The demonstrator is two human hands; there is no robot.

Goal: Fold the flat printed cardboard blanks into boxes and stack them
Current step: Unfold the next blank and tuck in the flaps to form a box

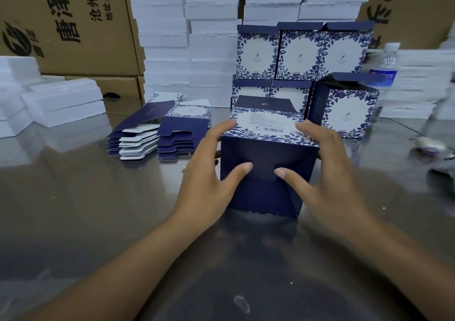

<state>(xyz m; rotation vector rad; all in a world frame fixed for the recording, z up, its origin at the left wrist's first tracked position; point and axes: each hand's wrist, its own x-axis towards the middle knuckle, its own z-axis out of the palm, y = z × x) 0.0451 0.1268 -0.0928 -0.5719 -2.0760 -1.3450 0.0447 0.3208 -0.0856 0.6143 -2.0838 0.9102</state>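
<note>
A navy box with a blue floral print [267, 133] lies on its side on the steel table, its dark bottom flaps facing me. My left hand [209, 170] grips its left side, thumb pressing on the bottom flap. My right hand [327, 170] grips the right side, its thumb pressing the flap too. A pile of flat printed blanks [162, 133] lies to the left. Folded boxes [300, 54] are stacked two rows high behind, with one more folded box [344, 108] at the right front.
The steel table [98, 210] reflects light. White foam trays [187, 37] are stacked high at the back, with more foam trays [61, 101] on the left. Brown cartons [64, 25] stand behind. A water bottle [385, 67] stands at the right, near small blurred items [428, 145].
</note>
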